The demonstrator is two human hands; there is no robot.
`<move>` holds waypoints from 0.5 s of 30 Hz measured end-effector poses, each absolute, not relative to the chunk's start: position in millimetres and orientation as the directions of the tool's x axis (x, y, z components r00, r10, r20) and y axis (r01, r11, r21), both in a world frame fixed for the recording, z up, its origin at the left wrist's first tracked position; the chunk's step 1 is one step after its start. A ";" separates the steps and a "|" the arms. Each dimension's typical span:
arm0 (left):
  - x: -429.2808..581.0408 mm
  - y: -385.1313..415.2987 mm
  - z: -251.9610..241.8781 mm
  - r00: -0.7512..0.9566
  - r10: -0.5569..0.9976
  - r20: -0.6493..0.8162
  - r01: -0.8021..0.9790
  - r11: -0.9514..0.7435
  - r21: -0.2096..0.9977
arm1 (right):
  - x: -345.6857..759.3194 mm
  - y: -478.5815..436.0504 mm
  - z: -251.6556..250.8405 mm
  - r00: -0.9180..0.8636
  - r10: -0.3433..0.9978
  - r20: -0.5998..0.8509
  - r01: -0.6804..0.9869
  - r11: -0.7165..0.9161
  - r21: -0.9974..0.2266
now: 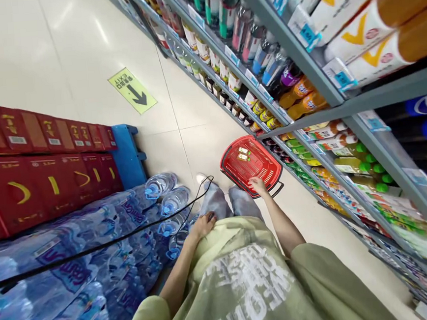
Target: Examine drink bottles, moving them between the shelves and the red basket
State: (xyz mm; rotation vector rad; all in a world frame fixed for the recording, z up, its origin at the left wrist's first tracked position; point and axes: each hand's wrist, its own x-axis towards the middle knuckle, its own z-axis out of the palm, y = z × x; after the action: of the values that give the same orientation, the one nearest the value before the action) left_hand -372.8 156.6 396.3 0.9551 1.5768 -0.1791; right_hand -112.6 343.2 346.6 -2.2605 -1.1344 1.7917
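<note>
My left hand [205,225] rests by my left thigh at the hem of my shirt. Its fingers are curled, and a small dark thing shows at the fingertips, too small to name. My right hand [257,185] reaches over the near edge of a red shopping basket [231,148], its fingers loosely apart with no item visible in them. Two small bottles with pale labels and green caps [243,154] lie inside the basket. The basket's black handle [277,190] hangs out over the near right side.
Drink shelves [288,35] run diagonally along my right. Blue-tinted packs of bottled water [73,260] and large water jugs [175,200] stand on my left, beside red boxes [52,180] and a blue pallet [126,154]. A black cable [131,238] crosses by my legs. An exit sign [132,91] marks the floor.
</note>
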 end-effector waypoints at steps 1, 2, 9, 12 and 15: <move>-374.0 156.2 384.4 0.079 0.426 -0.901 0.648 0.665 0.371 | -120.1 337.7 330.5 0.054 0.535 -0.843 0.517 -0.737 -0.434; -375.3 156.6 372.8 0.097 0.385 -0.918 0.644 0.679 0.352 | -127.6 331.8 316.0 0.043 0.518 -0.855 0.525 -0.739 -0.422; -381.8 168.9 307.1 0.092 0.176 -0.980 0.683 0.705 0.191 | -160.7 310.6 250.4 -0.011 0.471 -0.882 0.542 -0.738 -0.401; -380.9 172.8 283.3 0.068 0.131 -0.989 0.716 0.684 0.140 | -157.8 315.5 228.3 0.011 0.483 -0.875 0.546 -0.736 -0.400; -379.5 170.8 261.0 0.013 0.100 -0.995 0.746 0.661 0.076 | -144.6 323.4 203.2 0.046 0.504 -0.862 0.564 -0.726 -0.394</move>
State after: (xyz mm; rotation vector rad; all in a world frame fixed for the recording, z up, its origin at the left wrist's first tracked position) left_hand -379.5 170.8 261.0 0.7391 1.4966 -0.5826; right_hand -144.6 323.4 203.2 -2.3080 -1.1804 1.8641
